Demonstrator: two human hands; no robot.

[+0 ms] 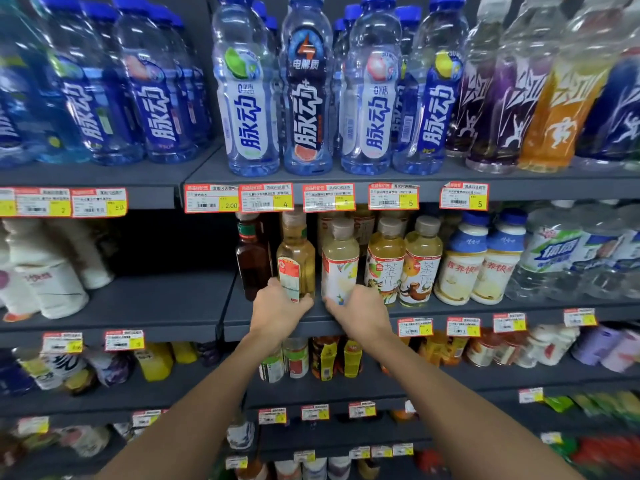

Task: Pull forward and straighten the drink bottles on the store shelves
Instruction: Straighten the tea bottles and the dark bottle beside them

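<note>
Two bare forearms, reaching up from below. Left hand (277,306): fingers and thumb wrapped round the base of an amber bottle (296,254). Right hand (363,311): curled round the base of a pale bottle (339,261) with a white label. Both bottles upright, side by side, near the front edge of the middle shelf (166,303). Adjacent: dark brown bottle (252,261) left, tea bottles (386,268) right. Above, over red price tags (327,197): blue-capped drink bottles (308,91).
</note>
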